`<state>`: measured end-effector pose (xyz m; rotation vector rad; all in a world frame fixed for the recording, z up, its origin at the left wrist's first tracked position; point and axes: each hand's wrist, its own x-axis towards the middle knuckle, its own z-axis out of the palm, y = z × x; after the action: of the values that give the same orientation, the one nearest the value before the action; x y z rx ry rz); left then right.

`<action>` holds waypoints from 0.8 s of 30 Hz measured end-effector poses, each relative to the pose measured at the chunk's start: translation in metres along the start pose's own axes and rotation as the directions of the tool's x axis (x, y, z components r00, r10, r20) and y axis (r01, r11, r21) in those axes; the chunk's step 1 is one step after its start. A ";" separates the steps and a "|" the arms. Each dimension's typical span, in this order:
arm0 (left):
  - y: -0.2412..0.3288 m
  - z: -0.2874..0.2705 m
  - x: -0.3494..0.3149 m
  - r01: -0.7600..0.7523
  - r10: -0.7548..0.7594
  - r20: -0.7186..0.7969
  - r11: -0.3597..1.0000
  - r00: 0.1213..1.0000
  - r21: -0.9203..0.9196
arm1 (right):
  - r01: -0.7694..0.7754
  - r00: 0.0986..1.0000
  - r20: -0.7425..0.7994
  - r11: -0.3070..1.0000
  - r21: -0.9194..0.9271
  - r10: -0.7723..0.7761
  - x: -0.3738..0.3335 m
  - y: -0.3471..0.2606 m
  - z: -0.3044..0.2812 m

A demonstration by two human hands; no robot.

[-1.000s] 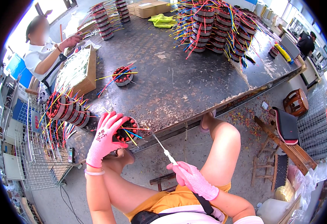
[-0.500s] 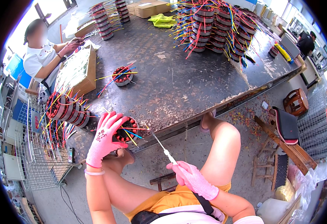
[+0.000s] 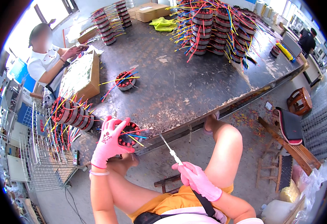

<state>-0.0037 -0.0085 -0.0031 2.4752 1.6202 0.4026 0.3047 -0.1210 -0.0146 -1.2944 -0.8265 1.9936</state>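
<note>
My left hand, in a pink glove, is wrapped round the left side of a motor stator at the table's near edge. Black windings and red insulation fill its ring, and red, yellow and blue wires stick out to the right. My right hand, gloved too, grips a slim white-handled tool with a thin metal shaft. Its tip points up and left, a little apart from the wire ends. Another stator with loose wires lies farther back. Left of my left hand, a row of stators lies on its side.
Tall stacks of wired stators stand at the table's back. A person works at the far left beside an open cardboard box. A wire cage stands at lower left; a wooden stool stands right.
The tool's tip has drawn away from the wire ends, down and to the right. My left hand keeps its hold on the stator. The whole view has shifted slightly.
</note>
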 end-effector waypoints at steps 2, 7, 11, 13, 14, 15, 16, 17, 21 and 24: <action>0.002 0.003 0.000 0.007 -0.007 -0.008 1.000 1.000 -0.018 | 0.013 1.000 -0.002 1.000 0.018 -0.013 -0.003 -0.006 -0.006; -0.001 0.004 0.008 0.002 -0.003 -0.016 0.997 1.000 -0.079 | 0.066 0.998 -0.025 0.995 0.070 -0.065 0.003 -0.014 -0.029; -0.001 -0.009 0.045 0.039 -0.038 -0.160 0.999 0.986 0.003 | 0.211 0.975 -0.089 0.972 0.103 -0.203 0.014 -0.022 -0.064; -0.017 -0.016 0.068 0.070 -0.059 -0.265 0.997 0.962 0.031 | 0.274 0.958 -0.116 0.957 0.092 -0.263 0.023 -0.029 -0.073; -0.025 -0.015 0.086 0.107 -0.101 -0.291 0.994 0.951 0.002 | 0.288 0.952 -0.133 0.954 0.088 -0.276 0.026 -0.031 -0.081; -0.032 -0.016 0.100 0.144 -0.145 -0.314 0.989 0.938 -0.029 | 0.291 0.951 -0.135 0.953 0.078 -0.279 0.029 -0.033 -0.086; -0.039 -0.018 0.113 0.181 -0.198 -0.328 0.980 0.924 -0.082 | 0.296 0.948 -0.140 0.953 0.069 -0.284 0.032 -0.034 -0.092; -0.052 -0.016 0.125 0.191 -0.217 -0.341 0.975 0.915 -0.110 | 0.295 0.948 -0.145 0.953 0.067 -0.283 0.034 -0.033 -0.097; -0.080 -0.009 0.163 0.214 -0.287 -0.310 0.945 0.907 -0.248 | 0.268 0.958 -0.139 0.956 0.115 -0.252 0.034 -0.031 -0.108; -0.090 -0.003 0.178 0.259 -0.295 -0.286 0.953 0.911 -0.158 | 0.289 0.953 -0.135 0.949 0.122 -0.273 0.033 -0.035 -0.109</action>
<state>-0.0161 0.1903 -0.0009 2.1324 1.9669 0.8483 0.4004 -0.0559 -0.0409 -1.1309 -0.7544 1.7025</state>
